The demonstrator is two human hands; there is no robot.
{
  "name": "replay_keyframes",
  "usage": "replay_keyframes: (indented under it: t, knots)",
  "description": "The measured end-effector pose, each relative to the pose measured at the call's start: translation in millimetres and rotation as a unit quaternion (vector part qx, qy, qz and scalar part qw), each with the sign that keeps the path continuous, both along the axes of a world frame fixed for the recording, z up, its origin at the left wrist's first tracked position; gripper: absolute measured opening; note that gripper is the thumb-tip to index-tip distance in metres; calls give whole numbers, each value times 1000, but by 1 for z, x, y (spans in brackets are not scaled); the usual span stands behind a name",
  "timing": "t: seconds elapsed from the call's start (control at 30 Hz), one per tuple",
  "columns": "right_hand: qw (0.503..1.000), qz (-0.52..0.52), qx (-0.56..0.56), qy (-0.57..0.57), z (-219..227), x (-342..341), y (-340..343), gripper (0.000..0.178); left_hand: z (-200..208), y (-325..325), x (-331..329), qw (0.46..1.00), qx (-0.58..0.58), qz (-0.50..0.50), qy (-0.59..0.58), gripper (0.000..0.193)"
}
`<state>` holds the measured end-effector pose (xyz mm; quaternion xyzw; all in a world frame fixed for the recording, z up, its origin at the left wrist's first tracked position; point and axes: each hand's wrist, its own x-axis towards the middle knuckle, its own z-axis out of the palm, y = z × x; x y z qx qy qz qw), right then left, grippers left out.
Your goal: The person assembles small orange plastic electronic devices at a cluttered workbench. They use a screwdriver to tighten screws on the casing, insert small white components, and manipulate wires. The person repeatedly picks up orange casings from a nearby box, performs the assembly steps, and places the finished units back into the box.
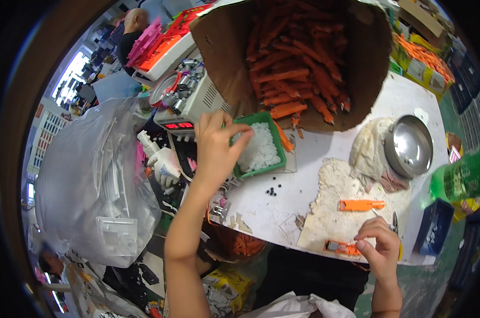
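Note:
My left hand (219, 146) is over the near-left side of a green bin (261, 170) of small white parts (261, 151). Its thumb and forefinger are closed together in a pinch; whatever is between them is too small to name. At the lower right, my right hand (379, 245) has its thumb and forefinger pinched at the right end of an open orange plastic housing (351, 248) with a grey piece inside. What these fingertips grip cannot be made out. A second orange housing (362, 205) lies farther back on a worn, pale board (325, 222).
A large carton (219, 58) full of orange housings (298, 69) leans behind the bin. Small black parts (272, 191) lie on the white table. To the right are a metal bowl (409, 146), a rag (370, 148), a green bottle (457, 177) and a blue bin (436, 228).

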<state>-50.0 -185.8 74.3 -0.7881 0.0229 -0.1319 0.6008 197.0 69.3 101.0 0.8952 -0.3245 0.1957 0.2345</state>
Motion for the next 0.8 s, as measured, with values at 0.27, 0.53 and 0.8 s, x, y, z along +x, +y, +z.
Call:
replay_keyframes:
  t: [0.27,0.53,0.8]
  knots:
    - [962,-94,-151,-209,8,-18,38,20,-61,-63,-173,485,-532,-235,653,15]
    - [939,-127,-203,-245,-5,-68,44,25,-68,-81,-236,433,-521,-252,691,20]
    - [936,-139,-191,-259,-9,-93,41,26,-63,-88,-259,408,-528,-264,697,16]
